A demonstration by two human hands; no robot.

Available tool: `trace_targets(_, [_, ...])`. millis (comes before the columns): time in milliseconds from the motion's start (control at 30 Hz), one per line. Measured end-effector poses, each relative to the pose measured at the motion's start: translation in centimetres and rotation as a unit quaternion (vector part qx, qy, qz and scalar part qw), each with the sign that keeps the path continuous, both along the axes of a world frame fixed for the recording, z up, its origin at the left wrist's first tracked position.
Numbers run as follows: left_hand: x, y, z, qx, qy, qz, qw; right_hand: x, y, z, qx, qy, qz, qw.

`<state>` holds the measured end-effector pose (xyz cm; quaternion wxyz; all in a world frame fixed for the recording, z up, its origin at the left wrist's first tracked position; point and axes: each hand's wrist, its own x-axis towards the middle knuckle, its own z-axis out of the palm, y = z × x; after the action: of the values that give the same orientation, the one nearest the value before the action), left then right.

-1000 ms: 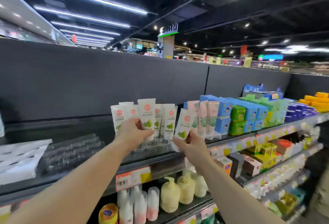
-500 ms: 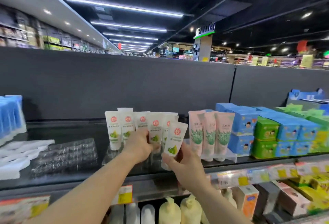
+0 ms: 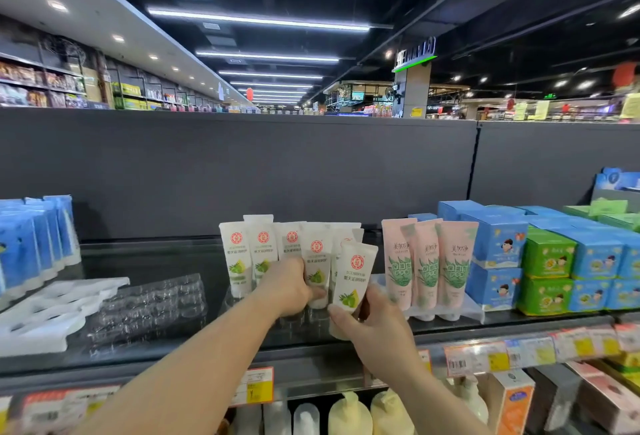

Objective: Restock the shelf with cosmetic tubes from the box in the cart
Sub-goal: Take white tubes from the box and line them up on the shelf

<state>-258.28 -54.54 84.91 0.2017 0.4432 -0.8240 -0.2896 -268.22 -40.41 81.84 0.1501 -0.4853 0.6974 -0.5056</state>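
Top shelf, head view. White cosmetic tubes with a red round logo and green fruit print stand cap-down in a tight row at the shelf's middle, labels facing out; judged: so shoppers read the fronts. Pink tubes stand just beside them to the right, then blue cartons and green cartons. An empty clear blister tray and a white tray lie to the left.

Left hand: fingers curled closed around the lower part of one standing tube in the front of the row, apparently steadying it so the row does not topple.

Right hand: fingers wrapped shut on the cap end of a further tube, tilted, label outward, just right of the row's front. Judged: being seated into the gap beside the steadied tube.

Box and cart: not in view.
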Motion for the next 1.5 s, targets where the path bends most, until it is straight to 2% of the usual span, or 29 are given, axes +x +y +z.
trace_targets(133, [0.4,0.3,-0.2,-0.021,0.025,0.003,0.999,0.3,0.0,0.3,0.012,-0.002,0.004,1.0])
trace_targets(267, [2.9,1.6,-0.5,-0.062,0.123,0.033,0.99,0.7,-0.2,0.8,0.011,-0.012,0.006,1.0])
trace_targets(300, [3.9,2.1,-0.3,-0.052,0.172,0.029,0.983,0.9,-0.4,0.9,0.013,-0.002,0.003,1.0])
trace_targets(367, [5.9,3.1,0.2,0.04,0.251,-0.024,0.967,1.7,-1.1,0.9,0.024,0.034,-0.009,0.999])
trace_targets(400, [6.6,3.6,0.5,0.087,0.25,-0.06,0.962,2.3,-1.7,0.8,0.029,0.054,-0.01,0.998])
trace_targets(467, [7.2,4.0,0.4,0.088,0.19,-0.108,0.972,3.8,-2.7,0.6,0.03,0.084,0.004,0.996])
trace_targets(533, [7.6,3.7,0.4,0.068,0.175,-0.09,0.978,5.0,-3.4,0.6,0.024,0.089,0.02,0.996])
trace_targets(667, [9.2,2.0,1.0,0.098,0.215,-0.039,0.971,5.7,-3.8,1.0,0.042,0.101,0.061,0.992])
trace_targets(900, [8.5,-0.7,0.9,0.024,0.215,0.026,0.976,4.6,-2.8,0.9,0.096,0.259,-0.018,0.961])
trace_targets(1200, [5.4,-0.9,-0.1,0.001,0.2,0.005,0.98,4.2,-3.2,0.1,0.085,0.274,-0.026,0.958])
trace_targets(1500, [5.3,-1.7,-0.3,0.007,0.145,0.011,0.989,4.0,-3.3,-0.2,0.07,0.277,-0.028,0.958])
